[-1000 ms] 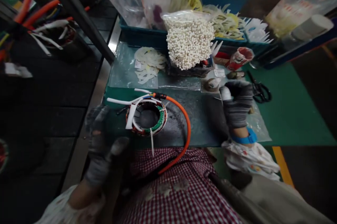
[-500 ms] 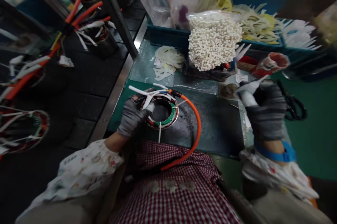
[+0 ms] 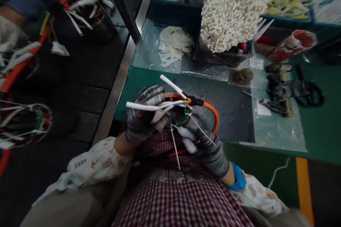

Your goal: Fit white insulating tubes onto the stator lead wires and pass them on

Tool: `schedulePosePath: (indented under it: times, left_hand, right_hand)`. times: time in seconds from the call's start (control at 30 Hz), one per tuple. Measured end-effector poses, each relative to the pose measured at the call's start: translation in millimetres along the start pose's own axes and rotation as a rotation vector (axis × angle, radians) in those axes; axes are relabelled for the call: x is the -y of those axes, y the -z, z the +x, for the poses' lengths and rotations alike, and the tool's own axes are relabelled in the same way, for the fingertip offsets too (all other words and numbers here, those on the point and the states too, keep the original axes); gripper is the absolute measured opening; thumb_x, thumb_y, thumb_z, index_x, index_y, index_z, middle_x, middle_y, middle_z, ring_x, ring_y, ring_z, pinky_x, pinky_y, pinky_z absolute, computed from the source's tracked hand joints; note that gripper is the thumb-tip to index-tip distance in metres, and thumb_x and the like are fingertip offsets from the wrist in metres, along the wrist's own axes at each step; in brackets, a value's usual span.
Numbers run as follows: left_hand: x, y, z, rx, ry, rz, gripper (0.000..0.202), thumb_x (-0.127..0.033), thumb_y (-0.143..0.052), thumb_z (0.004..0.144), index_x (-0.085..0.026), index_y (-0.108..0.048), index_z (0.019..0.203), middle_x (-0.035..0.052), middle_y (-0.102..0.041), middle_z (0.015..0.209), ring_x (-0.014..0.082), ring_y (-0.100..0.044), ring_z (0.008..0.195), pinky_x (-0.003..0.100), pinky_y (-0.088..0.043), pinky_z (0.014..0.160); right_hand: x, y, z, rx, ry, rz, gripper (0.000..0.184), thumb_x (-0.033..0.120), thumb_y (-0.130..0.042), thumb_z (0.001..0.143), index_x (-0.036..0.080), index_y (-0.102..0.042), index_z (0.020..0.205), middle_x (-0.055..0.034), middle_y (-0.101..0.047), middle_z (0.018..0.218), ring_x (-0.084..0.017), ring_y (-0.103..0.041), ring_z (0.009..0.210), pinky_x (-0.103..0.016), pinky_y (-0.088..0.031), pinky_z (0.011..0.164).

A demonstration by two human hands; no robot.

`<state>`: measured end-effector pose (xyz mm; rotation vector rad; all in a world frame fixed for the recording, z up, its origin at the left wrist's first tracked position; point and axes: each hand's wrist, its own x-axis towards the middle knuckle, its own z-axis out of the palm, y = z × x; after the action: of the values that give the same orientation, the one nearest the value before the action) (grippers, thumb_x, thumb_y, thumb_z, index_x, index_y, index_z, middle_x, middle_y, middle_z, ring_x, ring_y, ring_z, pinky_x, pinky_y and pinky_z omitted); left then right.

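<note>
In the middle, a stator (image 3: 185, 117), a ring with a green inner edge, is tilted in front of me. White ties hang from its rim. My left hand (image 3: 146, 115), in a grey striped glove, is closed around its left side. White-sleeved lead wires (image 3: 144, 106) lie across that hand. An orange cable (image 3: 213, 113) leaves the ring through a black-wrapped joint. At the ring's lower right edge, my right hand (image 3: 206, 147), gloved too, is closed on a white pointed tool (image 3: 186, 133). The tool's tip points at the ring; whether it touches is unclear.
On the green bench (image 3: 319, 127) lie black-handled scissors (image 3: 310, 92), a red can (image 3: 291, 46) and a bag of small white pieces (image 3: 233, 14). Pale strips (image 3: 176, 42) lie beyond. At left, another stator (image 3: 45, 124) stands near a co-worker's blue-gloved hand (image 3: 29, 1).
My right hand has come left from beside the scissors to the stator, bringing the white pointed tool. The stator has tilted up toward me. A co-worker's hand has appeared at upper left.
</note>
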<state>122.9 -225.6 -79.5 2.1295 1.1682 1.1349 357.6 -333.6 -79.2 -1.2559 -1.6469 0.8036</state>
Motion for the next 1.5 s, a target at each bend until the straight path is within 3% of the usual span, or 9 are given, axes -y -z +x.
schedulePosePath:
  times: [0.07, 0.13, 0.23, 0.43, 0.57, 0.97, 1.1, 1.27, 1.5]
  left_hand:
    - [-6.3, 5.1, -8.5, 0.037, -0.148, -0.003, 0.063, -0.073, -0.054, 0.102, -0.038, -0.059, 0.154, 0.0058, -0.070, 0.152, 0.0347, -0.059, 0.152, 0.061, -0.048, 0.131]
    - [-12.2, 10.2, -11.2, 0.042, -0.224, -0.006, 0.058, -0.067, -0.041, 0.110, -0.043, -0.049, 0.163, 0.0038, -0.069, 0.154, 0.0308, -0.057, 0.154, 0.058, -0.048, 0.131]
    - [-15.5, 14.5, -14.9, 0.037, -0.266, 0.054, 0.051, -0.048, -0.040, 0.114, -0.043, -0.046, 0.164, 0.0030, -0.071, 0.151, 0.0276, -0.058, 0.154, 0.055, -0.048, 0.131]
    - [-5.0, 17.1, -27.5, 0.147, -0.197, 0.190, 0.055, -0.067, -0.033, 0.110, -0.039, -0.067, 0.143, 0.0040, -0.074, 0.145, 0.0319, -0.054, 0.156, 0.058, -0.042, 0.132]
    - [-7.7, 17.9, -20.8, 0.087, -0.324, 0.143, 0.050, -0.052, -0.040, 0.114, -0.040, -0.051, 0.161, 0.0035, -0.070, 0.153, 0.0290, -0.054, 0.157, 0.053, -0.044, 0.133]
    - [-16.3, 17.2, -12.3, 0.084, -0.377, 0.208, 0.049, -0.050, -0.038, 0.115, -0.038, -0.051, 0.161, 0.0063, -0.072, 0.149, 0.0274, -0.057, 0.155, 0.052, -0.048, 0.130]
    - [-26.9, 16.2, 0.5, 0.104, -0.396, 0.260, 0.046, -0.049, -0.041, 0.115, -0.033, -0.056, 0.156, 0.0070, -0.074, 0.145, 0.0273, -0.060, 0.152, 0.051, -0.051, 0.127]
    - [-49.8, 6.0, 30.9, 0.209, -0.397, 0.332, 0.043, -0.041, -0.049, 0.113, -0.027, -0.061, 0.152, 0.0064, -0.073, 0.149, 0.0293, -0.064, 0.147, 0.049, -0.052, 0.125]
    - [-65.5, -7.7, 69.2, 0.338, -0.322, 0.305, 0.041, -0.035, -0.056, 0.111, -0.024, -0.065, 0.149, 0.0068, -0.072, 0.151, 0.0322, -0.066, 0.145, 0.051, -0.053, 0.124]
  right_hand:
    - [5.3, 10.9, -3.0, 0.058, -0.031, -0.003, 0.050, 0.018, -0.075, 0.097, 0.037, -0.074, 0.144, -0.0011, -0.083, 0.134, -0.028, -0.082, 0.120, -0.043, -0.069, 0.108]
    - [10.5, 18.1, -2.9, 0.079, -0.041, -0.056, 0.048, 0.021, -0.077, 0.097, 0.037, -0.076, 0.142, -0.0017, -0.083, 0.132, -0.029, -0.082, 0.120, -0.044, -0.069, 0.108]
    - [17.3, 22.3, 0.1, 0.079, 0.003, -0.160, 0.045, 0.027, -0.080, 0.096, 0.039, -0.078, 0.139, -0.0019, -0.085, 0.127, -0.032, -0.082, 0.120, -0.048, -0.070, 0.106]
    - [31.1, 24.7, 12.1, 0.114, -0.021, -0.252, 0.032, 0.035, -0.082, 0.095, 0.038, -0.085, 0.127, -0.0019, -0.088, 0.112, -0.030, -0.085, 0.098, -0.042, -0.073, 0.087]
    - [38.4, 26.7, 23.4, 0.150, -0.015, -0.293, 0.022, 0.037, -0.078, 0.097, 0.031, -0.087, 0.116, -0.0031, -0.088, 0.104, -0.027, -0.085, 0.092, -0.037, -0.071, 0.083]
    - [36.9, 24.1, 29.5, -0.064, 0.196, -0.430, 0.016, 0.031, -0.068, 0.098, 0.026, -0.083, 0.099, -0.0015, -0.083, 0.083, -0.020, -0.077, 0.070, -0.031, -0.060, 0.059]
    - [34.8, 35.8, 28.5, 0.035, 0.110, -0.428, 0.017, 0.030, -0.068, 0.099, 0.026, -0.083, 0.106, -0.0020, -0.087, 0.096, -0.022, -0.083, 0.085, -0.032, -0.064, 0.069]
    - [26.7, 55.4, 26.5, -0.040, 0.067, -0.589, 0.024, 0.041, -0.069, 0.099, 0.025, -0.077, 0.083, -0.0025, -0.076, 0.066, -0.021, -0.071, 0.053, -0.033, -0.053, 0.048]
    - [24.0, 66.2, 28.6, 0.027, 0.049, -0.573, 0.019, 0.041, -0.070, 0.102, 0.026, -0.081, 0.095, -0.0035, -0.071, 0.069, -0.022, -0.067, 0.059, -0.036, -0.052, 0.054]
